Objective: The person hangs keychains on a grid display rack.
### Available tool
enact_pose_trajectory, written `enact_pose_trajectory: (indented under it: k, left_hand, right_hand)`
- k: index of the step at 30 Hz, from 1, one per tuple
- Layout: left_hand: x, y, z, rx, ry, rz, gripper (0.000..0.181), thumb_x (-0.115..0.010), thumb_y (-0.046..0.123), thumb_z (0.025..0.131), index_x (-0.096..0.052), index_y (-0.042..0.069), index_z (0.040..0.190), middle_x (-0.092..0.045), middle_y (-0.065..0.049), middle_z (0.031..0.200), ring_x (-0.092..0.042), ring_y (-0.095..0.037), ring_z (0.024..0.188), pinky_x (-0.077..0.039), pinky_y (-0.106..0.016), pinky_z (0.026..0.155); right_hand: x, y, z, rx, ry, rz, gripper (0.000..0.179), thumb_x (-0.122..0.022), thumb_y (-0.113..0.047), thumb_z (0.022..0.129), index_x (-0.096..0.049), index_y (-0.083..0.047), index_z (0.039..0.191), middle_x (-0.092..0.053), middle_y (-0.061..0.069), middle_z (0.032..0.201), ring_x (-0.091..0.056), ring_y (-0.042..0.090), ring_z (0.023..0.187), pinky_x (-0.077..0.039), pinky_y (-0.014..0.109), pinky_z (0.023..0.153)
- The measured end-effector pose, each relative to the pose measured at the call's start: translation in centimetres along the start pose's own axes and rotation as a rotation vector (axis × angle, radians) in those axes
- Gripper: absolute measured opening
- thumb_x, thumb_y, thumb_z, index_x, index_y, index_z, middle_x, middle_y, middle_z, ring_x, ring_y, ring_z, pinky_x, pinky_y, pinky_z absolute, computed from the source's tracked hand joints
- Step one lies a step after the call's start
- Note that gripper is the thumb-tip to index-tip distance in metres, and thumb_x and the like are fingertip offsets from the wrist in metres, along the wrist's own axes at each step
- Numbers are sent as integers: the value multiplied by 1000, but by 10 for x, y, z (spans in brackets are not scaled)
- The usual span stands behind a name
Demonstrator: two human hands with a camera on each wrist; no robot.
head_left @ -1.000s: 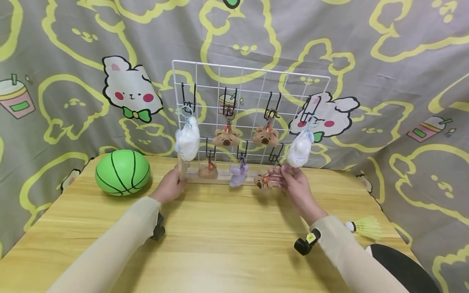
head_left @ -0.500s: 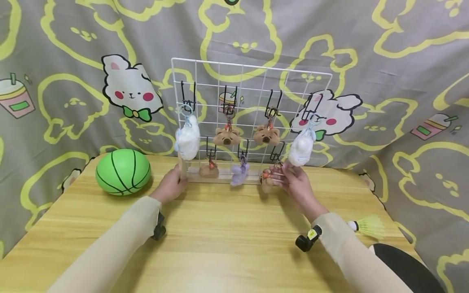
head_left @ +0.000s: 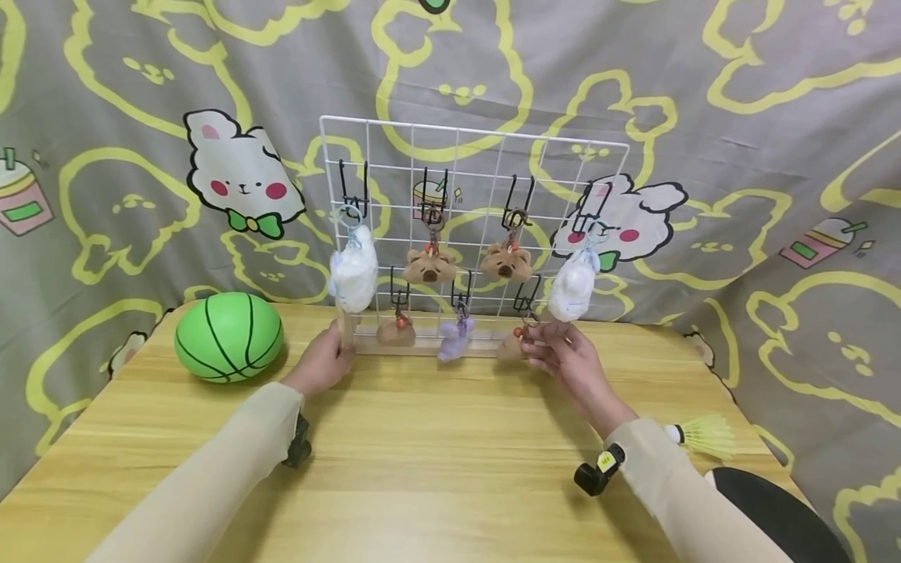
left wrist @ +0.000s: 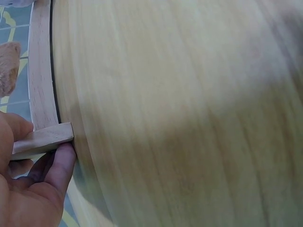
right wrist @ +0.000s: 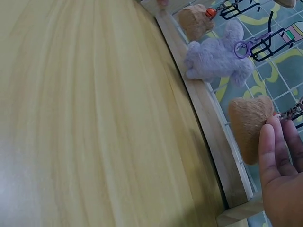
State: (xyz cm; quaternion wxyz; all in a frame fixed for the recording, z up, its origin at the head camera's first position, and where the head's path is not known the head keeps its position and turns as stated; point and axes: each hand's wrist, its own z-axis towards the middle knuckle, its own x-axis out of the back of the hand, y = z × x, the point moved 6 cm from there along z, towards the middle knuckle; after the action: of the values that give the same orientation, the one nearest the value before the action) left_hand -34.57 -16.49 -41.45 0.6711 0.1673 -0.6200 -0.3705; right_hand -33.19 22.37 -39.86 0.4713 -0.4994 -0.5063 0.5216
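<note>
A white wire grid rack (head_left: 479,132) stands on a wooden base at the back of the table. My left hand (head_left: 320,361) grips the wooden foot (left wrist: 45,138) at its left end, thumb and fingers on either side. My right hand (head_left: 568,366) is at the lower right hook, its extended fingers touching a brown plush keychain (right wrist: 248,127) near its orange bell; the plush shows its plain back. A purple plush keychain (right wrist: 213,59) and another brown one (head_left: 396,332) hang along the lower row. Above hang two brown bear keychains (head_left: 431,266) between white plush keychains (head_left: 355,274).
On the left of the table sits a green ball (head_left: 228,336) with black lines. A yellow shuttlecock (head_left: 704,435) and a dark rounded object (head_left: 774,508) lie at the right, by my right sleeve. A patterned grey curtain (head_left: 464,47) hangs close behind the rack.
The lower right brown keychain has turned from showing its bear face to showing its back, under my right fingers. My left hand keeps its grip on the foot.
</note>
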Motion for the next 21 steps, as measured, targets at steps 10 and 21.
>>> enact_pose_trajectory:
  k: [10, 21]
  left_hand:
    - [-1, -1, 0, 19, -8, 3, 45, -50, 0, 103, -40, -15, 143, -55, -42, 137, -61, -47, 113, -52, -60, 95]
    - [2, -8, -12, 34, -14, -30, 33, -51, 8, 105, -52, -11, 132, -64, -35, 125, -68, -43, 108, -60, -50, 87]
  right_hand:
    - [4, -1, -13, 38, 20, -18, 13, -45, -17, 112, -52, -7, 116, -77, -13, 108, -76, 8, 95, -62, 26, 89]
    - [0, -13, -33, 198, -19, -283, 20, -51, -9, 109, -55, 10, 115, -74, -11, 105, -72, 4, 93, -62, 23, 80]
